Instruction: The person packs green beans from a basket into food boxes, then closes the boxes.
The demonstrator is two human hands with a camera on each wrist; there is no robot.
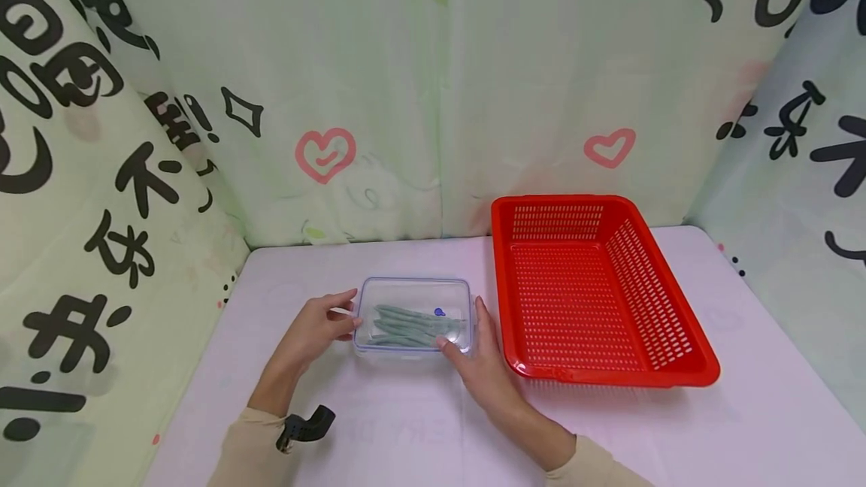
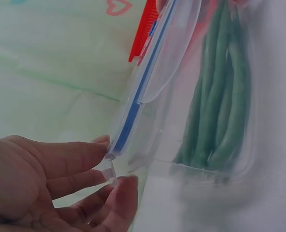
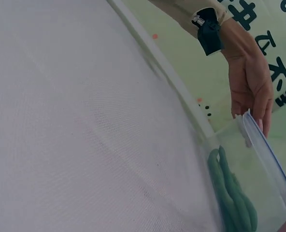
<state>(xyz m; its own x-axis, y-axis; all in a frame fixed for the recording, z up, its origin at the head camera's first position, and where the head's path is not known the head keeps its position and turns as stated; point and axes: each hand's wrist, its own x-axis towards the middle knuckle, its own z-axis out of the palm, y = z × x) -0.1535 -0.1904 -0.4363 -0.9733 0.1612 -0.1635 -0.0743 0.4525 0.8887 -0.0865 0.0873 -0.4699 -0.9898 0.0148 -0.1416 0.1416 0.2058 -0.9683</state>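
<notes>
A clear plastic food container (image 1: 414,291) with a blue-edged lid sits on the table. Long green beans (image 2: 215,106) lie inside it, also visible in the right wrist view. At the container's left end, my left hand (image 1: 323,324) has its thumb at the lid's corner and its fingers by a clear side latch (image 2: 110,173), pinching there. My right hand (image 1: 489,370) holds the opposite end, thumb over the lid's front right corner and fingers along the right side. The lid rests on the container; the latch by the left hand hangs angled outward.
A red perforated plastic basket (image 1: 507,307) stands right of the container, close to the right hand. A white cloth covers the table (image 1: 379,427). Printed curtains (image 1: 406,96) rise behind and on both sides. A black strap (image 1: 307,425) is on the left wrist.
</notes>
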